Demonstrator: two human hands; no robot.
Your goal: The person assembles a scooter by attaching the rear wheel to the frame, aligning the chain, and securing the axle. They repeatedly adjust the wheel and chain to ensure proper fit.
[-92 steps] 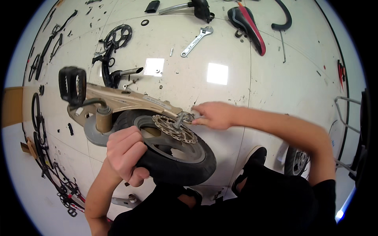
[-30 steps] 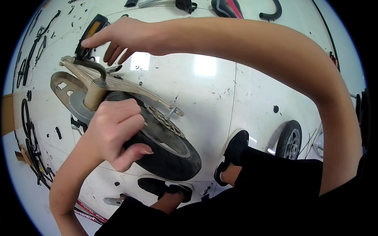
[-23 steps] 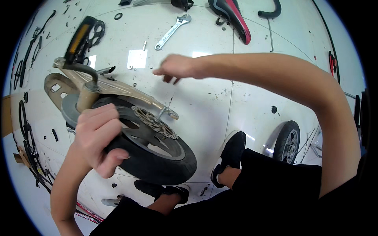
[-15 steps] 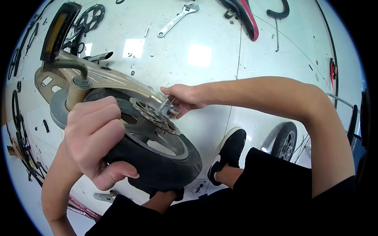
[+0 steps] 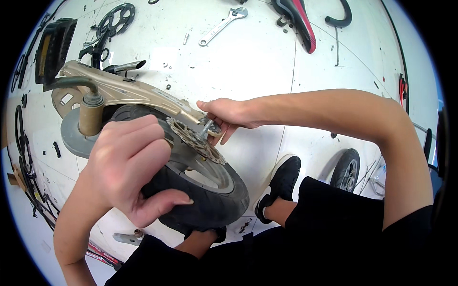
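A small wheel (image 5: 202,209) with a fat black tyre and grey rim stands tilted in a beige frame arm (image 5: 138,93). My left hand (image 5: 136,164) is closed over the tyre's near left side, thumb pointing right; its fingertips are hidden. At the arm's end, beside the toothed brake disc (image 5: 195,141) and a bright axle bolt (image 5: 206,127), is my right hand (image 5: 231,114). Its thumb lies by the arm's tip and its fingers curl behind, partly covered. On the left, a crank (image 5: 76,83) carries a black pedal (image 5: 55,50).
An adjustable wrench (image 5: 223,26), a chainring (image 5: 116,20), a black-and-red saddle (image 5: 300,24) and a curved black handle (image 5: 339,19) lie on the white floor (image 5: 248,66). Another small wheel (image 5: 346,170) is right of my shoe (image 5: 284,178). Cables (image 5: 24,157) line the left side.
The frame arm has turned slightly, and the pedal has swung left and down. My left hand has shifted right along the tyre. My right hand stays at the arm's end.
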